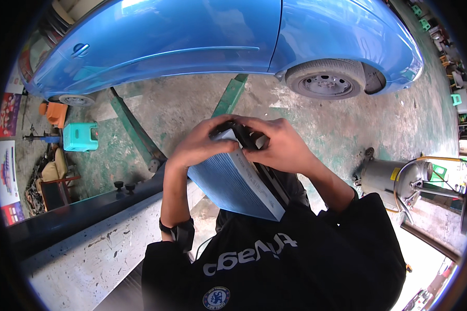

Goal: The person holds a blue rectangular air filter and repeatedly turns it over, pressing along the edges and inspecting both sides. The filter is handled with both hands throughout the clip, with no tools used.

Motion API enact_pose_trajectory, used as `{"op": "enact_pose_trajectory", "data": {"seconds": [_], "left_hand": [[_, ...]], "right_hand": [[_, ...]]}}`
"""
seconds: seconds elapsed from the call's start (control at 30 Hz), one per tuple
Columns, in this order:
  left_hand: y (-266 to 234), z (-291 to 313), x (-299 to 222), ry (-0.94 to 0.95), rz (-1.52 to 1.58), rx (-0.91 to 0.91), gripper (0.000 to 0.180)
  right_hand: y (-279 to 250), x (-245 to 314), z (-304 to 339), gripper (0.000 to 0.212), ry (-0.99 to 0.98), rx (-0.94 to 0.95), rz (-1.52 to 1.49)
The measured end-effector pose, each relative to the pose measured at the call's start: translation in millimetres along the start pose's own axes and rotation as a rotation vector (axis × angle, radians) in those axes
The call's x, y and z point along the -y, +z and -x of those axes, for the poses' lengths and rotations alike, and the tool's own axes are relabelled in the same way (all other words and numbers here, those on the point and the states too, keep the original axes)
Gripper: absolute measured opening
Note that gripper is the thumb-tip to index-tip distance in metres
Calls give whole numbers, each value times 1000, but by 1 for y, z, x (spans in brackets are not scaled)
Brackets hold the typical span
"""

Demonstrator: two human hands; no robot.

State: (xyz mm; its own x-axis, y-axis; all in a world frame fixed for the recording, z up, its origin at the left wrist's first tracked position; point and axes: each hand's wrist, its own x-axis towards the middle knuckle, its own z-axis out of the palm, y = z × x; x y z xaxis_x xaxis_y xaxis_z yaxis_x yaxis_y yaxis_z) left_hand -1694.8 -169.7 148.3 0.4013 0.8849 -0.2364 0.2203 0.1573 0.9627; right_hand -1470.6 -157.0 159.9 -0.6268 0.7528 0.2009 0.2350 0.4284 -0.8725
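Observation:
Close in front of my chest I hold a pleated air filter (pixel 233 182), light blue with a white edge strip, tilted so its pleats face down and left. My left hand (pixel 200 143) is closed over the filter's upper end, thumb on the pleated side. Along the filter's right side lies a thin dark plastic frame (pixel 271 181); I cannot tell whether it is joined to the filter. My right hand (pixel 284 143) pinches the dark piece at the top between thumb and fingers. The fingertips of both hands come close together there.
A blue car (pixel 192 36) stands ahead, its front wheel (pixel 327 80) at right. Green lift arms (pixel 132 122) reach across the floor beneath it. A turquoise stool (pixel 80 137) is at left, a metal tank (pixel 381 176) with a hose at right. A lift post (pixel 104 243) lies beside my left arm.

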Motion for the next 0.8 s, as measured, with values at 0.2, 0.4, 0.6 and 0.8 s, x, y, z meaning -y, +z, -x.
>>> {"op": "enact_pose_trajectory", "data": {"seconds": [0.2, 0.4, 0.6, 0.8], "left_hand": [[0, -2, -8, -71, -42, 6, 60], [-7, -1, -12, -118, 147, 71, 67], [-10, 6, -17, -7, 115, 191, 67], [12, 12, -29, -64, -75, 75, 55]], "right_hand": [[-2, -10, 2, 55, 48, 36, -164], [3, -10, 9, 63, 268, 137, -508], [2, -12, 10, 61, 380, 110, -953], [-1, -10, 18, 56, 408, 75, -1051]]}}
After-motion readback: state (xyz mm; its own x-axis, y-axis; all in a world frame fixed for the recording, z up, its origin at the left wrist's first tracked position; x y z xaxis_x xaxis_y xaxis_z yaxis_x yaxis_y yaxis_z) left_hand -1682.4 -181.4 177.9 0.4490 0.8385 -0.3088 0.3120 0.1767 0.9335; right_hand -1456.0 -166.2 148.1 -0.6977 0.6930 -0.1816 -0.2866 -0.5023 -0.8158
